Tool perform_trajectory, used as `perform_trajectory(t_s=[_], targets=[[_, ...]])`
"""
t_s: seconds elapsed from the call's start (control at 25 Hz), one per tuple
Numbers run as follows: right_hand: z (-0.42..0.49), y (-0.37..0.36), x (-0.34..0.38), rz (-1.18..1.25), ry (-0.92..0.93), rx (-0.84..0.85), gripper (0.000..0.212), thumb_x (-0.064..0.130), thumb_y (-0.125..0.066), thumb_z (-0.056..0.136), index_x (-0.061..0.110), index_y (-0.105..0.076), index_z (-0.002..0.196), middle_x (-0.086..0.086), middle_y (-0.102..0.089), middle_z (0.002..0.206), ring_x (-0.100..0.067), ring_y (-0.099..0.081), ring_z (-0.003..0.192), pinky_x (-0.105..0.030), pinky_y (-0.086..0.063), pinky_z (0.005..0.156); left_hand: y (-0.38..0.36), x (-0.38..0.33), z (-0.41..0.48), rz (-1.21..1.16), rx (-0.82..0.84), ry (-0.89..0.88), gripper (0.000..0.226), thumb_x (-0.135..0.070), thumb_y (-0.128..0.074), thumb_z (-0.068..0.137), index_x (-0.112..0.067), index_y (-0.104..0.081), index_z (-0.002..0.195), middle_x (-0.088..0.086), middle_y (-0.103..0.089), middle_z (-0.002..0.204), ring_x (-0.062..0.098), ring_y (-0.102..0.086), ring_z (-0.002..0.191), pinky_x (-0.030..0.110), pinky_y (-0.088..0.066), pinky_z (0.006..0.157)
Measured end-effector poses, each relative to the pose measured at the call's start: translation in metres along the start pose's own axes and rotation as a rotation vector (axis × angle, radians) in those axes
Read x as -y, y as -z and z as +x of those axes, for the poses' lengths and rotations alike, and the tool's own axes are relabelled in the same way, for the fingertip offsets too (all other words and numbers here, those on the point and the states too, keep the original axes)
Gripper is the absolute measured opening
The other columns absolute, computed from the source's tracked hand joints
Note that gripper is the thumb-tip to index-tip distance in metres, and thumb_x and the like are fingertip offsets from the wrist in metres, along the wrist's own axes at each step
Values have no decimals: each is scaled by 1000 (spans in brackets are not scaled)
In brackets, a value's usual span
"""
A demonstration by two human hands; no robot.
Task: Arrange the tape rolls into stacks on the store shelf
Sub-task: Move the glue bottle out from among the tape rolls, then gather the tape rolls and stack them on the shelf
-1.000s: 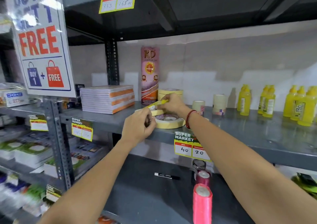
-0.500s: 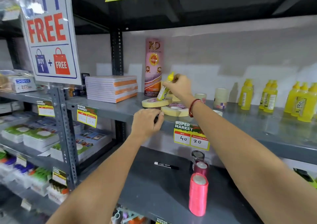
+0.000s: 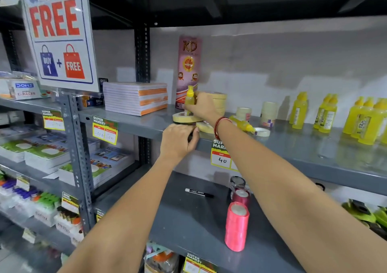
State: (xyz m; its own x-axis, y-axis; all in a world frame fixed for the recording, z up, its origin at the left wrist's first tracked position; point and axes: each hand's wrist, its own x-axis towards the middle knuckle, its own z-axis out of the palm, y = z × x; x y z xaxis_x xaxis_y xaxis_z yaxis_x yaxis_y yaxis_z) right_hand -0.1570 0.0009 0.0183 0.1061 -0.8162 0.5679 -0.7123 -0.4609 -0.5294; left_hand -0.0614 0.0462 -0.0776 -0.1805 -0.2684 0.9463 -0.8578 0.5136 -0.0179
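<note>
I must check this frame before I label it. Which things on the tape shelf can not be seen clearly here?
- Head view: the left hand hides whatever it pinches at the shelf edge.
- The right hand covers the lower part of the yellow bottle and part of the tape stack behind it.
- The right forearm cuts off the price tag beside "40".
- The KD pack print is blurred.

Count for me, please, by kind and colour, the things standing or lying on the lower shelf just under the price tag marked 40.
Pink ribbon spool: 1
Dark red ribbon spool: 1
Silvery roll, partly hidden: 1
Black marker: 1
Total: 4
</note>
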Motion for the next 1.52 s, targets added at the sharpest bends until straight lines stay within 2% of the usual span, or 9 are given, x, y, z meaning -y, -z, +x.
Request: perform_trajectory(t_s=[0.2, 0.36, 0.6, 0.8, 0.92, 1.04, 1.2, 1.4, 1.52], targets=[[-6, 9, -2, 8, -6, -120, 34, 28, -63, 86, 1, -59, 104, -22, -69, 105, -36, -63, 99, -41, -48, 80, 0, 2, -1, 6, -31, -16, 47, -26, -38, 91, -9, -57, 51, 2, -57, 46, 26, -55, 45, 26, -34, 48], [-9, 78, -31, 39, -150, -316, 40, 29, -52, 93, -3, -48, 116, -24, -63, 116, -38, -58, 109, -39, -45, 85, -4, 3, -3, -4, -35, 15, 51, -28, -36, 91, -7, -67, 57, 3, -65, 52, 26, -60, 48, 28, -40, 49], [-57, 177, -127, -295, -393, -393, 45, 21, -47, 95, -10, -38, 127, -30, -52, 129, -42, -53, 118, -40, -45, 89, -6, 2, -3, 0, -70, -4, 50, -28, -39, 91, -6, -72, 60, 7, -67, 53, 29, -60, 47, 30, -42, 48], [-89, 207, -164, -380, -530, -390, 43, 15, -49, 94, -9, -37, 128, -30, -55, 127, -44, -53, 118, -44, -46, 91, -8, 3, -4, 11, -75, 6, 56, -31, -35, 92, -3, -71, 60, 10, -65, 52, 32, -58, 46, 30, -39, 46], [-92, 215, -175, -382, -564, -336, 52, 17, -62, 88, -8, -40, 128, -27, -57, 126, -41, -54, 118, -43, -47, 92, -10, 3, -3, 39, -79, 15, 58, -32, -33, 92, -3, -68, 56, 10, -62, 49, 33, -56, 44, 25, -27, 49], [-92, 225, -187, -404, -614, -300, 51, 19, -71, 81, -7, -50, 120, -25, -60, 122, -37, -58, 113, -38, -50, 86, -10, 2, -3, 31, -82, 3, 58, -32, -34, 92, -4, -69, 57, 9, -62, 49, 32, -57, 44, 24, -26, 51], [-94, 236, -199, -476, -670, -268, 33, 6, -66, 83, -9, -57, 111, -26, -63, 117, -38, -61, 108, -35, -50, 74, -8, 0, -2, 24, -80, 17, 56, -32, -35, 92, -5, -68, 55, 7, -62, 48, 30, -57, 44, 24, -26, 51], [-93, 231, -201, -554, -697, -258, 27, 2, -59, 86, -8, -59, 111, -25, -63, 117, -39, -61, 108, -38, -51, 80, -4, -12, -1, 1, -105, 49, 49, -28, -39, 90, -8, -58, 49, 4, -57, 45, 29, -54, 42, 28, -32, 51], [-98, 227, -184, -664, -728, -296, 28, 2, -56, 85, -4, -61, 112, -23, -63, 118, -39, -62, 109, -41, -53, 83, -6, -18, -6, -14, -138, 45, 45, -25, -41, 90, -6, -63, 56, 5, -62, 52, 28, -58, 49, 31, -37, 53]])
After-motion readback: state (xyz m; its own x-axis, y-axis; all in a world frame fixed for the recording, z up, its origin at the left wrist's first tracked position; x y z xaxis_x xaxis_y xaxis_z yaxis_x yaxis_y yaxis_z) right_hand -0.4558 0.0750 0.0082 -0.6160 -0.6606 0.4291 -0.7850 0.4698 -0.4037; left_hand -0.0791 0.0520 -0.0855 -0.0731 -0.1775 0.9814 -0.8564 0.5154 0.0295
